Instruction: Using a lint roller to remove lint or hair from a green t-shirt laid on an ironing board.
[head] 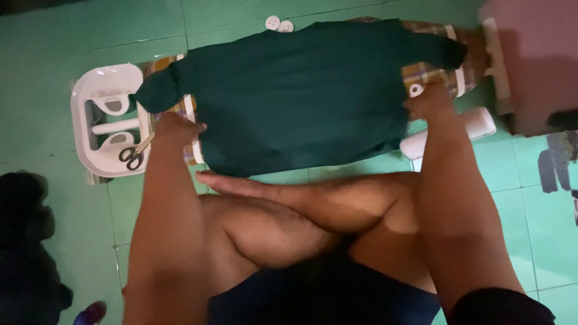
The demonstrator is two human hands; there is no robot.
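At the far left of the frame a white plastic rack (105, 120) lies on the green tiled floor (54, 66), with a pair of scissors (133, 155) resting at its lower right edge. Just right of it the left hand (174, 127) lies on the left edge of the dark green garment (301, 96); whether its fingers pinch the cloth or only press it flat I cannot tell. The garment fills the upper middle of the frame, spread across a low ironing board with a checked cover (430, 75), its left sleeve draping toward the rack. Two white buttons (279, 24) sit on the floor above its top edge. At centre right the right hand (428, 99) presses on the garment's right edge, fingers hidden, so its grip is unclear too. A white cylinder (448, 133) lies on the floor below the board.

The step looks like smoothing the garment flat. To do it well, I judge both hands should pull outward evenly, keep the sleeve off the rack, and stay clear of the scissors
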